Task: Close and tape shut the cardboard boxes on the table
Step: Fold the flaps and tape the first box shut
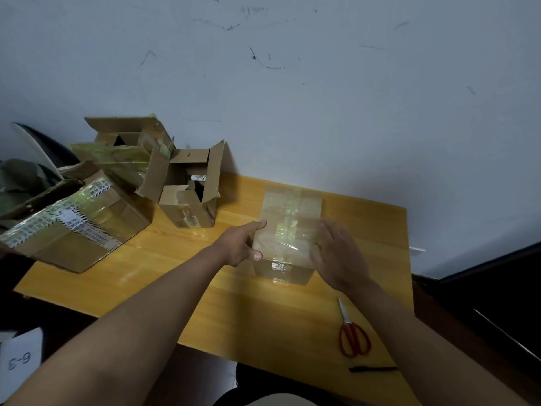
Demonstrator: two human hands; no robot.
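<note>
A small closed cardboard box (288,227) with clear tape along its top and down its near face sits in the middle of the yellow wooden table (263,315). My left hand (241,244) holds its left side, index finger along the top edge and thumb on the near corner. My right hand (336,253), blurred, lies flat with straight fingers on the box's right top edge. An open box (190,197) with raised flaps stands at the back left. Another open box (131,133) stands behind it by the wall.
A large taped box (79,227) lies tilted at the table's left edge. Red-handled scissors (351,332) and a black pen (371,369) lie near the front right edge. A white wall rises behind the table. A paper marked 6-3 (20,360) sits low on the left.
</note>
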